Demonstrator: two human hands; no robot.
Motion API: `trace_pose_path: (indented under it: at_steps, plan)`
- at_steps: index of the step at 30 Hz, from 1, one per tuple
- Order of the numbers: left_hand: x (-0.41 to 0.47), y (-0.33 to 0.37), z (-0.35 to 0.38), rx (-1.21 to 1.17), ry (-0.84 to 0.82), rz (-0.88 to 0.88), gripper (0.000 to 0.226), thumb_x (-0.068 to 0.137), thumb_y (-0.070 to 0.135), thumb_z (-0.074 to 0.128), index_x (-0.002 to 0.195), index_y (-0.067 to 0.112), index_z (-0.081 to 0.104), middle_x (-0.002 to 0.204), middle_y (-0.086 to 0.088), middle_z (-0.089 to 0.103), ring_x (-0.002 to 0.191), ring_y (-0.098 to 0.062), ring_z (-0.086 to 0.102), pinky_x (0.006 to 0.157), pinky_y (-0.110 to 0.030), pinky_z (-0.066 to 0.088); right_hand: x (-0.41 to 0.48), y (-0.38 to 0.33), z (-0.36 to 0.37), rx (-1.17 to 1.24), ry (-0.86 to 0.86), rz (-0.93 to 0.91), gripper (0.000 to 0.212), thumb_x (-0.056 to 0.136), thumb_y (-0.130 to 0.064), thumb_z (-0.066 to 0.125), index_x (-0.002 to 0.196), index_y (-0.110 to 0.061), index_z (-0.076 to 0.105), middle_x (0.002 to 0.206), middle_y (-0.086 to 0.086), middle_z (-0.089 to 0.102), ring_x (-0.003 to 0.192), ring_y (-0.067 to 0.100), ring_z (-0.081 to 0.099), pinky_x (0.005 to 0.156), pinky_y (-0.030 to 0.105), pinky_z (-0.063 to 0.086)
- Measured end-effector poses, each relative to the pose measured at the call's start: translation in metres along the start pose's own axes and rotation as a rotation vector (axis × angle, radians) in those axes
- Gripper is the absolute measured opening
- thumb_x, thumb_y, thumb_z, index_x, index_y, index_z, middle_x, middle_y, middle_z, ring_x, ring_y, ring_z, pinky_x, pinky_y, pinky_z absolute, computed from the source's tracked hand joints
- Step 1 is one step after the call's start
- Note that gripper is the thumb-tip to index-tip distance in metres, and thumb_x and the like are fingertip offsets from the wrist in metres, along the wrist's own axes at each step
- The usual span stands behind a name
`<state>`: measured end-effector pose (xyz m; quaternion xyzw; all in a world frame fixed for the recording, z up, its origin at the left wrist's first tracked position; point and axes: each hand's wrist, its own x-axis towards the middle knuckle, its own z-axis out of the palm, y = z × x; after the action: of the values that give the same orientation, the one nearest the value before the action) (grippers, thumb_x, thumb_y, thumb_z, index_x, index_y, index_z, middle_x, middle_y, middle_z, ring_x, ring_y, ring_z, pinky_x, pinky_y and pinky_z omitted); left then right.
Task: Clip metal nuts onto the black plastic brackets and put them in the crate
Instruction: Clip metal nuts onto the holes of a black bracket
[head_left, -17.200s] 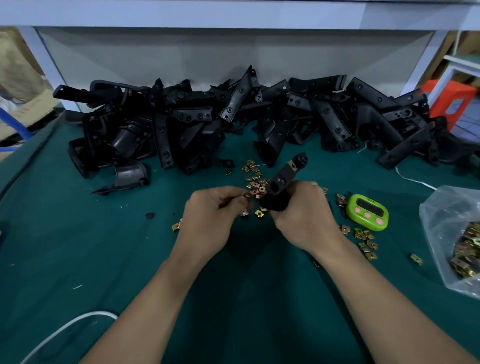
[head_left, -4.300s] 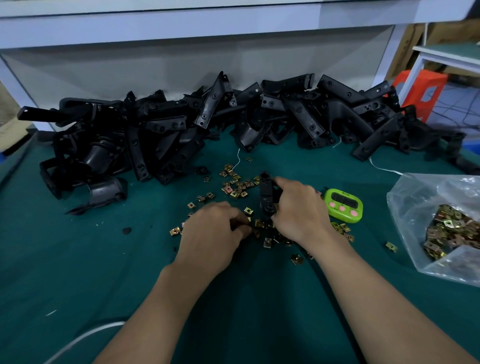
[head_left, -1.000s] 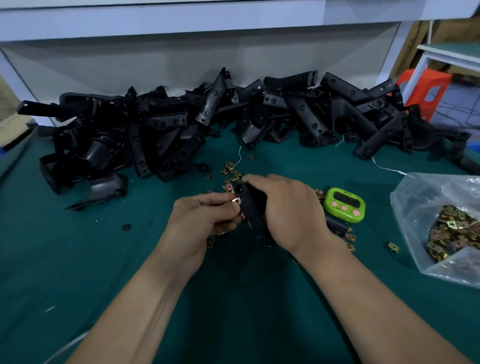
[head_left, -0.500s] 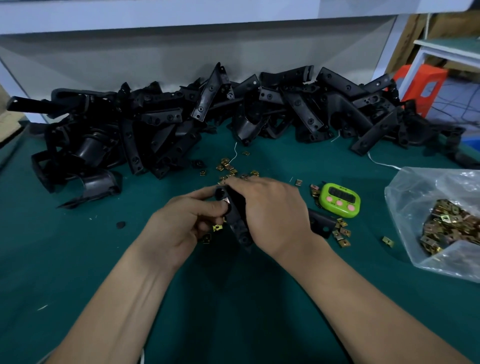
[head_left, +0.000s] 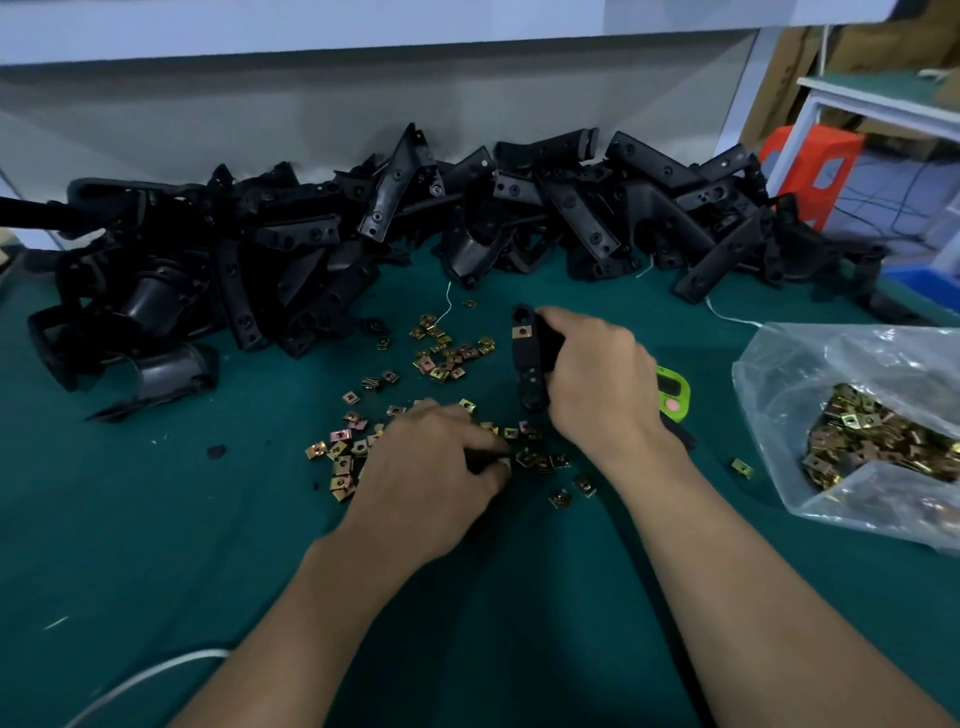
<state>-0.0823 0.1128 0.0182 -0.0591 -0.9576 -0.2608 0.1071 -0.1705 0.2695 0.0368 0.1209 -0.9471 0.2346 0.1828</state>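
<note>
My right hand (head_left: 597, 379) grips a black plastic bracket (head_left: 527, 358), held upright over the green mat, with one brass-coloured nut (head_left: 521, 331) clipped near its top end. My left hand (head_left: 431, 467) lies palm down on the scattered metal nuts (head_left: 447, 358), fingers curled at the loose nuts in front of the bracket; whether a nut is pinched between the fingertips is hidden. A long heap of black brackets (head_left: 363, 244) fills the back of the table. No crate is in view.
A clear plastic bag of nuts (head_left: 872, 426) lies at the right. A green timer (head_left: 675, 395) sits partly behind my right hand. A white cable (head_left: 145, 675) runs along the near left. An orange stool (head_left: 810, 166) stands beyond the table's right end.
My left hand has left the bracket and dropped onto the loose nuts. My right hand has turned the bracket upright, now showing a nut clipped at its top.
</note>
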Motion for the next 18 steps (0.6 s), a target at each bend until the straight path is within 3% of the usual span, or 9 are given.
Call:
trace_pose_path:
  at_steps: [3, 5, 9, 13, 16, 18]
  plan:
    - [0.002, -0.004, 0.002, 0.001, -0.062, -0.006, 0.016, 0.086, 0.038, 0.077, 0.102, 0.037, 0.08, 0.077, 0.025, 0.05, 0.09, -0.007, 0.047, 0.088, -0.032, 0.044, 0.0, -0.001, 0.004, 0.055, -0.025, -0.007, 0.053, 0.076, 0.002, 0.053, 0.115, -0.031, 0.065, 0.085, -0.002, 0.067, 0.078, 0.032, 0.061, 0.064, 0.033, 0.04]
    - [0.001, -0.003, 0.003, -0.039, -0.01, -0.046, 0.01, 0.083, 0.034, 0.08, 0.092, 0.037, 0.081, 0.075, 0.024, 0.058, 0.083, -0.006, 0.053, 0.082, -0.032, 0.049, -0.002, -0.002, 0.006, 0.059, -0.034, -0.015, 0.053, 0.076, 0.001, 0.055, 0.116, -0.032, 0.064, 0.081, -0.004, 0.064, 0.074, 0.03, 0.058, 0.063, 0.033, 0.038]
    - [0.0, -0.002, 0.002, -0.188, 0.201, -0.224, 0.014, 0.08, 0.029, 0.079, 0.072, 0.04, 0.075, 0.067, 0.028, 0.068, 0.07, 0.003, 0.067, 0.063, -0.015, 0.053, -0.001, -0.002, 0.008, 0.068, -0.051, -0.035, 0.044, 0.076, -0.002, 0.058, 0.11, -0.03, 0.064, 0.075, -0.009, 0.057, 0.067, 0.024, 0.047, 0.062, 0.033, 0.035]
    - [0.002, -0.009, -0.004, -0.271, 0.208, -0.3, 0.033, 0.075, 0.023, 0.087, 0.061, 0.046, 0.068, 0.065, 0.033, 0.067, 0.066, 0.009, 0.066, 0.062, -0.005, 0.048, -0.001, 0.0, 0.008, 0.096, -0.063, -0.026, 0.044, 0.075, -0.001, 0.058, 0.107, -0.031, 0.064, 0.074, -0.01, 0.058, 0.066, 0.024, 0.049, 0.061, 0.032, 0.036]
    - [0.002, -0.011, -0.004, -0.231, 0.222, -0.306, 0.025, 0.077, 0.026, 0.085, 0.063, 0.039, 0.069, 0.062, 0.031, 0.066, 0.06, 0.005, 0.065, 0.059, -0.004, 0.046, 0.0, 0.002, 0.009, 0.13, -0.072, -0.014, 0.043, 0.075, 0.0, 0.058, 0.103, -0.031, 0.065, 0.073, -0.01, 0.06, 0.068, 0.024, 0.054, 0.061, 0.033, 0.039]
    - [0.003, -0.011, -0.003, -0.193, 0.203, -0.268, 0.016, 0.082, 0.026, 0.078, 0.07, 0.033, 0.07, 0.059, 0.023, 0.066, 0.056, -0.004, 0.063, 0.055, -0.011, 0.047, 0.0, 0.001, 0.01, 0.141, -0.085, -0.016, 0.043, 0.075, 0.0, 0.059, 0.105, -0.03, 0.066, 0.076, -0.008, 0.063, 0.07, 0.027, 0.056, 0.062, 0.034, 0.043]
